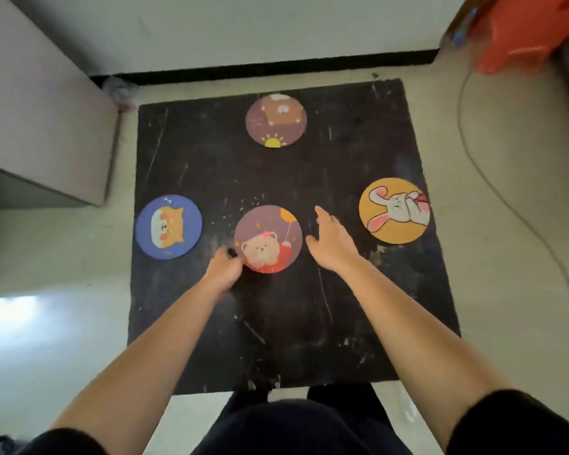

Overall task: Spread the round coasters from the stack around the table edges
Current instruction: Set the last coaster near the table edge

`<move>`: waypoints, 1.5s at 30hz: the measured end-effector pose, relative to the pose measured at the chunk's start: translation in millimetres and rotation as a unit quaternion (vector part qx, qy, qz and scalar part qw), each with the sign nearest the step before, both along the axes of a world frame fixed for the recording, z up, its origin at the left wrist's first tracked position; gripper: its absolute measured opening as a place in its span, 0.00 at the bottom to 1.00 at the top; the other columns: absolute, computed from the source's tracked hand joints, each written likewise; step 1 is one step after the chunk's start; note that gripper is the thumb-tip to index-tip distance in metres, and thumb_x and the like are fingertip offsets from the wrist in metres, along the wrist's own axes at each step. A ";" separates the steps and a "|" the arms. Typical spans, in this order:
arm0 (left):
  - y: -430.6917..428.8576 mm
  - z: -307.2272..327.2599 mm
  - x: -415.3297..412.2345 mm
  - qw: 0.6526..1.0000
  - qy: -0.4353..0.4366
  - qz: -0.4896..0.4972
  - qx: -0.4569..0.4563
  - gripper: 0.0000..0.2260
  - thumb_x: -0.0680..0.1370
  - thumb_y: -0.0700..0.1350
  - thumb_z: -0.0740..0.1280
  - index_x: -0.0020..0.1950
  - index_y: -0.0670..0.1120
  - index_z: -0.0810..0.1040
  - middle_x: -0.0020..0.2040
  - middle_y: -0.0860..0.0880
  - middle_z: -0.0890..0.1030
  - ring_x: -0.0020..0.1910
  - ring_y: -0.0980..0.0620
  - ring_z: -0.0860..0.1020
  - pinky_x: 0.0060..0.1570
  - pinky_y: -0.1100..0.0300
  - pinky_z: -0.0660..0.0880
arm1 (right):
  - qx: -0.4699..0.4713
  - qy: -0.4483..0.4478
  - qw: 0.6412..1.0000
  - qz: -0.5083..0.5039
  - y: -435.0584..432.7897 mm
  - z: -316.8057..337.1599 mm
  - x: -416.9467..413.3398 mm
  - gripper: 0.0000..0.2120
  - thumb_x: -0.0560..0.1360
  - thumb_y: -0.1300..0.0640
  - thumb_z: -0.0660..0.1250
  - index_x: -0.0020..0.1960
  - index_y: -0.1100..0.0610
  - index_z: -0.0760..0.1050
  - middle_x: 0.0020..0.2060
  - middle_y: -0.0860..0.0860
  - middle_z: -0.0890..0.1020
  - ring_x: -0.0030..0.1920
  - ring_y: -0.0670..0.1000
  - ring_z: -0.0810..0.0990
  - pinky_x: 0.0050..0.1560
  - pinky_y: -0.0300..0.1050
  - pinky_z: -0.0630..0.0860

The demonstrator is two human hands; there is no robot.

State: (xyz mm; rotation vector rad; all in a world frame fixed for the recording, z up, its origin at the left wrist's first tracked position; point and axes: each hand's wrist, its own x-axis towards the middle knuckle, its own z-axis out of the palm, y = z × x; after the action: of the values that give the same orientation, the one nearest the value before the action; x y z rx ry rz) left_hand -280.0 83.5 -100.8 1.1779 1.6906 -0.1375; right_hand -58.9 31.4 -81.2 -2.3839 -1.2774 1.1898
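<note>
On the black square table (276, 339) lie four round coasters. A mauve bear-with-balloon coaster (270, 234) sits in the middle. My left hand (224, 265) pinches its lower-left rim. My right hand (332, 239) hovers open just to the right of it, fingers spread, not touching it. A purple coaster with a sun (276, 120) lies at the far edge. A blue dog coaster (168, 226) lies at the left edge and a yellow rabbit coaster (394, 210) at the right edge.
A grey cabinet (37, 119) stands at the left of the table. An orange plastic stool (519, 34) is at the top right, and a thin cable (493, 188) trails across the pale floor on the right. My dark-clothed legs (296, 425) are at the table's near edge.
</note>
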 end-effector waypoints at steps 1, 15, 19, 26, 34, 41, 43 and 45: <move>-3.0 -5.8 2.4 0.999 -0.001 0.050 -0.008 0.22 0.76 0.51 0.64 0.66 0.41 0.74 0.67 0.30 0.73 0.67 0.32 0.71 0.66 0.37 0.69 | -0.011 0.035 0.999 0.004 7.3 -10.9 0.5 0.33 0.80 0.54 0.65 0.80 0.51 0.54 0.76 0.54 0.67 0.72 0.59 0.71 0.68 0.56 0.73; -25.8 -10.8 27.1 0.916 -0.089 0.391 -0.008 0.07 0.75 0.38 0.69 0.52 0.44 0.82 0.37 0.48 0.76 0.31 0.55 0.71 0.33 0.61 0.71 | -0.015 0.196 0.980 -0.034 5.0 -46.2 5.4 0.17 0.80 0.50 0.64 0.66 0.53 0.77 0.56 0.50 0.83 0.57 0.50 0.79 0.51 0.41 0.69; -37.3 6.3 30.2 0.922 -0.108 0.370 0.021 0.06 0.78 0.39 0.66 0.47 0.49 0.79 0.38 0.49 0.77 0.35 0.54 0.73 0.35 0.58 0.72 | -0.002 0.210 0.973 -0.090 -13.4 -28.7 9.5 0.16 0.79 0.50 0.64 0.64 0.53 0.77 0.51 0.49 0.82 0.53 0.50 0.79 0.51 0.46 0.74; -66.2 47.6 5.2 0.938 -0.186 0.279 0.085 0.08 0.78 0.36 0.64 0.55 0.43 0.78 0.46 0.41 0.80 0.42 0.45 0.77 0.40 0.52 0.75 | 0.037 0.192 0.960 -0.201 -66.2 12.6 -8.0 0.17 0.78 0.53 0.65 0.65 0.55 0.77 0.58 0.53 0.82 0.59 0.55 0.80 0.61 0.57 0.77; -132.4 44.6 -47.3 0.957 -0.185 0.198 0.100 0.08 0.79 0.41 0.66 0.57 0.42 0.79 0.51 0.42 0.82 0.46 0.45 0.80 0.37 0.53 0.80 | 0.046 0.148 0.966 -0.208 -155.4 21.9 -57.8 0.16 0.77 0.53 0.67 0.64 0.54 0.79 0.55 0.52 0.84 0.55 0.53 0.82 0.58 0.54 0.80; -172.3 13.5 -58.2 0.971 -0.147 0.179 0.067 0.11 0.79 0.44 0.67 0.59 0.41 0.81 0.51 0.42 0.83 0.49 0.43 0.82 0.47 0.49 0.82 | -0.006 0.138 0.969 -0.205 -196.7 -11.5 -74.5 0.14 0.77 0.56 0.68 0.62 0.55 0.79 0.43 0.49 0.84 0.42 0.48 0.82 0.51 0.50 0.81; -176.5 9.1 -56.5 0.973 -0.135 0.173 0.078 0.06 0.79 0.46 0.68 0.49 0.45 0.82 0.46 0.44 0.83 0.45 0.45 0.81 0.48 0.48 0.81 | -0.015 0.140 0.969 -0.205 -200.9 -20.5 -74.9 0.16 0.77 0.56 0.67 0.65 0.56 0.78 0.47 0.51 0.85 0.47 0.51 0.83 0.57 0.54 0.80; -181.0 2.5 -59.0 0.983 -0.098 0.122 0.093 0.10 0.78 0.45 0.66 0.37 0.50 0.78 0.40 0.45 0.80 0.39 0.45 0.75 0.43 0.53 0.75 | -0.031 0.142 0.970 -0.196 -205.6 -27.0 -74.0 0.19 0.77 0.56 0.66 0.68 0.56 0.76 0.55 0.54 0.84 0.51 0.53 0.82 0.61 0.55 0.78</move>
State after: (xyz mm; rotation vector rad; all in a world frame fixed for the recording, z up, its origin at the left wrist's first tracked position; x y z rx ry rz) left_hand -339.0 -97.6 -98.3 1.0687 1.6826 0.2850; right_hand -132.9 -174.2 -108.2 -2.2564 -0.6532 1.3880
